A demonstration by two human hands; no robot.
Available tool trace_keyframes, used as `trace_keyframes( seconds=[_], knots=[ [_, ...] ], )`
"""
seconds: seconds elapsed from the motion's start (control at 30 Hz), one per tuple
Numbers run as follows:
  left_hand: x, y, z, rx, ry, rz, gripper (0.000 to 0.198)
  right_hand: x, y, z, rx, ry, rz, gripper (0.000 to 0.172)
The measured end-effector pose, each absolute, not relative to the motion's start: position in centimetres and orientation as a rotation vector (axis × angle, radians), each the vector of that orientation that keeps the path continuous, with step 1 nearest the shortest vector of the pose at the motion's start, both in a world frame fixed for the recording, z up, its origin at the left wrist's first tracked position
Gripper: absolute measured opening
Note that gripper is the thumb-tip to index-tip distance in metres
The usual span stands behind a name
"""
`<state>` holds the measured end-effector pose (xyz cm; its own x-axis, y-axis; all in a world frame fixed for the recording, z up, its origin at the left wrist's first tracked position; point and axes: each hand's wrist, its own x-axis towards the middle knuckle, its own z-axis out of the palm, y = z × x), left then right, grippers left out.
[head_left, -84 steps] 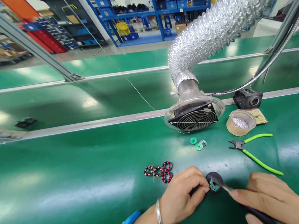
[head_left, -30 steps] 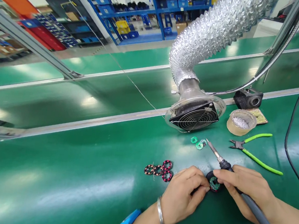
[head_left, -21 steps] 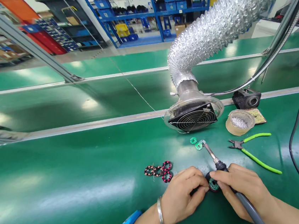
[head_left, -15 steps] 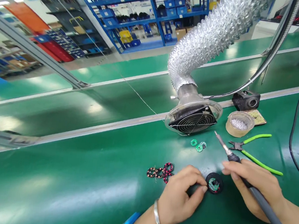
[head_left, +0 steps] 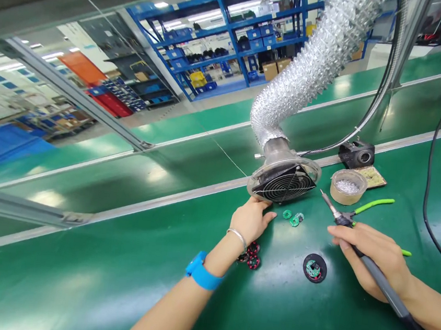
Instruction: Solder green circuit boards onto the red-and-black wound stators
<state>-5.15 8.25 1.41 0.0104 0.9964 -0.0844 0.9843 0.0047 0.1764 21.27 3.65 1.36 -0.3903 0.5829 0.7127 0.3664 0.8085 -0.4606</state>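
My right hand [head_left: 376, 260] grips a soldering iron [head_left: 379, 281] like a pen, its tip pointing up and away over the bench. My left hand [head_left: 251, 219] reaches to the lower rim of the fume extractor hood [head_left: 287, 182]; its thumb stands apart and its fingertips are partly hidden there. A thin wire [head_left: 231, 159] runs down to the hood near that hand. Below the left wrist lie several red-and-black wound rings [head_left: 252, 263]. Between the hands, untouched, sits a round black part [head_left: 315, 268] with a green circuit board in it. Small green round boards [head_left: 294, 221] lie beyond it.
Green-handled cutters [head_left: 374, 205] lie partly behind my right hand. Near them stand a round tub [head_left: 348, 187] of silvery shavings, a yellowish sponge tray [head_left: 372, 177] and a black holder [head_left: 357, 154]. A silver duct [head_left: 313, 64] hangs above; a black cable [head_left: 428, 197] runs at right.
My left hand has left the round black part and moved forward and left to the hood, its fingers opening. My right hand still holds the soldering iron. The camera view has shifted.
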Motion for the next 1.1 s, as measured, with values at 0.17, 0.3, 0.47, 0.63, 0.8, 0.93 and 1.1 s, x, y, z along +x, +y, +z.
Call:
trace_keyframes(
  seconds=[0.17, 0.3, 0.47, 0.63, 0.8, 0.93, 1.1],
  knots=[
    [-5.8, 7.9, 1.6, 1.98, 2.176, 0.26, 0.021, 21.2, 3.8, 1.3, -0.713, -2.052, 0.252, 0.029],
    [-6.5, 8.7, 1.2, 1.881, 2.183, 0.461, 0.044, 21.3, 4.0, 1.1, -0.694, -2.069, 0.225, 0.029],
    [-6.7, 9.8, 0.4, 1.862, 1.962, 0.468, 0.038, 21.3, 4.2, 0.6, -0.697, -2.065, 0.217, 0.028],
    [-6.9, 9.4, 1.3, 1.906, 1.925, 0.368, 0.012, 21.2, 4.0, 1.0, -0.69, -2.04, 0.228, 0.033],
    [-5.4, 4.9, 4.0, 1.987, 1.971, 0.469, 0.009, 21.9, 2.8, 2.1, -0.752, -2.017, 0.227, 0.039],
    [-3.0, -0.8, 3.5, 2.174, 1.586, 0.816, 0.012, 22.5, 1.4, 2.8, -0.691, -2.047, 0.382, 0.034],
    [-1.8, -3.7, 0.4, 2.303, 1.415, 0.977, 0.012, 21.9, 0.0, 3.5, -0.587, -2.08, 0.482, 0.027]
  ],
)
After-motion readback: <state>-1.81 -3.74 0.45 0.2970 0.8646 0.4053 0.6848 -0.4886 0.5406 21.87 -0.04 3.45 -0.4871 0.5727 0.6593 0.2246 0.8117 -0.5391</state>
